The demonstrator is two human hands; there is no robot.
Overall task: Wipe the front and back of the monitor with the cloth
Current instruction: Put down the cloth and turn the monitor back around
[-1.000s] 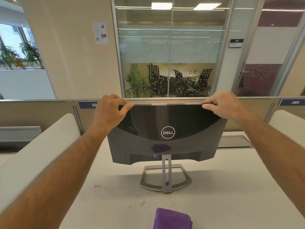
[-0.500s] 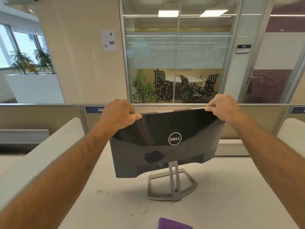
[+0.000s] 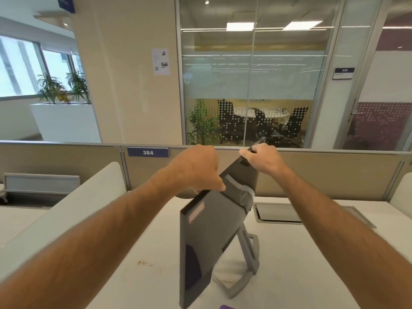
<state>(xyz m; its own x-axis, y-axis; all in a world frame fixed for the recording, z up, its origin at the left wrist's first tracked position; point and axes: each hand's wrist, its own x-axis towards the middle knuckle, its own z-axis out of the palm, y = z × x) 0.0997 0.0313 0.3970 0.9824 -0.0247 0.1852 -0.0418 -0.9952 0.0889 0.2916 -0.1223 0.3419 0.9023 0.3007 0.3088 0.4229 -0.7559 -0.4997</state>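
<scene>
A dark grey monitor (image 3: 209, 230) on a silver stand (image 3: 247, 262) stands on the white desk (image 3: 133, 286), turned nearly edge-on with its back facing right and toward me. My left hand (image 3: 198, 170) grips the near part of its top edge. My right hand (image 3: 260, 159) grips the far top corner. The screen side is hidden. Only a sliver of the purple cloth (image 3: 227, 307) shows at the bottom edge of the view, on the desk in front of the stand.
A beige partition (image 3: 323, 172) labelled 384 runs behind the desk. A metal cable hatch (image 3: 278, 212) lies in the desk right of the monitor. White padded dividers flank the desk at left (image 3: 66, 208) and right. Brown crumbs (image 3: 142, 263) lie left of the monitor.
Both hands have swivelled the monitor on the desk from back-facing-me to nearly edge-on. The left edge came toward me, the right edge went away. The view rose, so the cloth nearly left it.
</scene>
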